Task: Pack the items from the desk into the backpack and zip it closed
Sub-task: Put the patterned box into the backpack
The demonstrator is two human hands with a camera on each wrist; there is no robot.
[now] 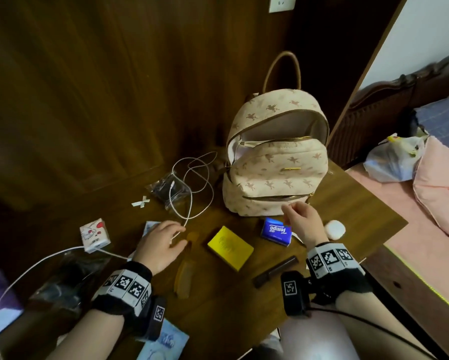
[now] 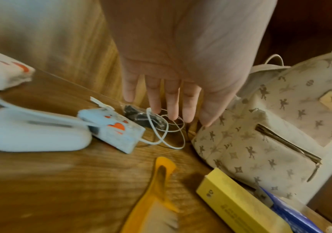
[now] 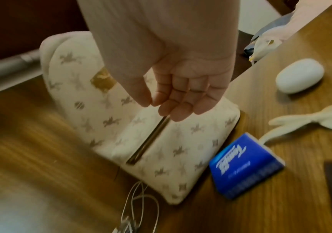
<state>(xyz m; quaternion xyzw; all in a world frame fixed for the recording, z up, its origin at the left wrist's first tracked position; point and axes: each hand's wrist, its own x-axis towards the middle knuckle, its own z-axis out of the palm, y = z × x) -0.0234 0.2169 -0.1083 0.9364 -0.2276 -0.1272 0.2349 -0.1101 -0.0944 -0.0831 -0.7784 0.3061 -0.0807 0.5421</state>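
Observation:
The cream patterned backpack (image 1: 275, 162) stands upright at the back of the desk, its main compartment unzipped and gaping. My left hand (image 1: 181, 236) hovers with straight fingers (image 2: 171, 102) over the end of a white cable (image 1: 192, 183) and an amber comb (image 1: 185, 276), holding nothing. My right hand (image 1: 287, 216) hangs with loosely curled fingers (image 3: 181, 110) just in front of the backpack's front pocket zip (image 3: 149, 141), above a blue tissue pack (image 1: 276, 231); nothing is in it. A yellow box (image 1: 229, 248) lies between my hands.
A dark tube (image 1: 275, 271), a white round case (image 1: 335, 229), a printed power bank (image 1: 94, 235), a bagged black item (image 1: 168, 189) and a white clip (image 1: 141, 202) lie on the desk (image 1: 348, 203). A bed (image 1: 426, 203) borders the desk's right edge.

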